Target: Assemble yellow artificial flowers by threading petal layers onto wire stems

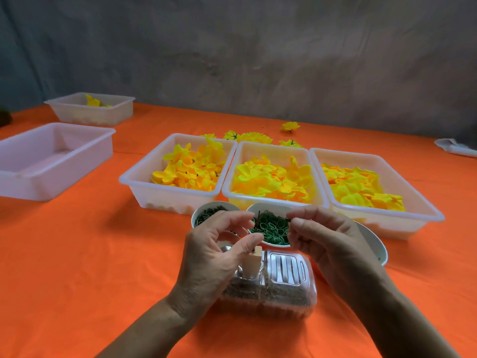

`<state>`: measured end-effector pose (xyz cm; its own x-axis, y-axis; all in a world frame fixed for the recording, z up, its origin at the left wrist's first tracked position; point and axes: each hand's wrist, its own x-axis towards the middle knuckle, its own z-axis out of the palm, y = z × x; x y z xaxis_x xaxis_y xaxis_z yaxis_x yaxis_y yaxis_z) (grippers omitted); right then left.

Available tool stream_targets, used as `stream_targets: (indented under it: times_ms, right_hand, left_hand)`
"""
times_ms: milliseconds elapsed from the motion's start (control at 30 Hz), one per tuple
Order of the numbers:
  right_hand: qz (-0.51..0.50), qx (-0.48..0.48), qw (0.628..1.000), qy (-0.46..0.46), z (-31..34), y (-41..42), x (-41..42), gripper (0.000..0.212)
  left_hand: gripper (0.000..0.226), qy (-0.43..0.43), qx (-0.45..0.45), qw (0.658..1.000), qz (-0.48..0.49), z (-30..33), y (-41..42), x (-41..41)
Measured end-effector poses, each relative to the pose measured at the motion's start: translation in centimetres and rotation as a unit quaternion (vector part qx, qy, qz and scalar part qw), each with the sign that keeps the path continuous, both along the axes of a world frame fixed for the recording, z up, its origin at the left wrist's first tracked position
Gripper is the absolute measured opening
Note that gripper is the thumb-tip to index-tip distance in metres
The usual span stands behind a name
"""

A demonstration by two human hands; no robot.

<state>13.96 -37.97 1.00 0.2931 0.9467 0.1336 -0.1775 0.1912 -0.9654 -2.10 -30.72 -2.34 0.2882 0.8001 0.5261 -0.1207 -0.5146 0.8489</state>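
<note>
My left hand [219, 244] pinches a thin dark stem [255, 224], its long axis upright; my right hand [320, 233] pinches something tiny just beside its tip, above the bowl of green rings [273, 226]. Petal trays [271, 177] lie beyond, nearer my right.

head view | worn high, facing forward and down | close over hands [271, 244] at lower centre — bench [77, 254] beyond

5 trays [178, 200]: 3 with petals [271, 179], 1 near-empty, 1 bare. 3 bowls [268, 210]. 1 clear box [284, 288]. 2 hands [214, 257].
</note>
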Motion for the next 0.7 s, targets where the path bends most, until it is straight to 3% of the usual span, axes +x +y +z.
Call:
stream_targets:
  times_ms: [300,700]
  right_hand:
    - [0.037,0.014,0.999,0.016,0.5,0.55,-0.61,0.013]
    - [0.005,0.002,0.999,0.035,1.03,0.75,-1.05,0.014]
  left_hand:
    - [0.014,-0.024,0.015,1.0,-0.008,0.28,0.28,0.65]
    - [0.018,-0.055,-0.016,0.998,-0.022,0.87,0.87,0.9]
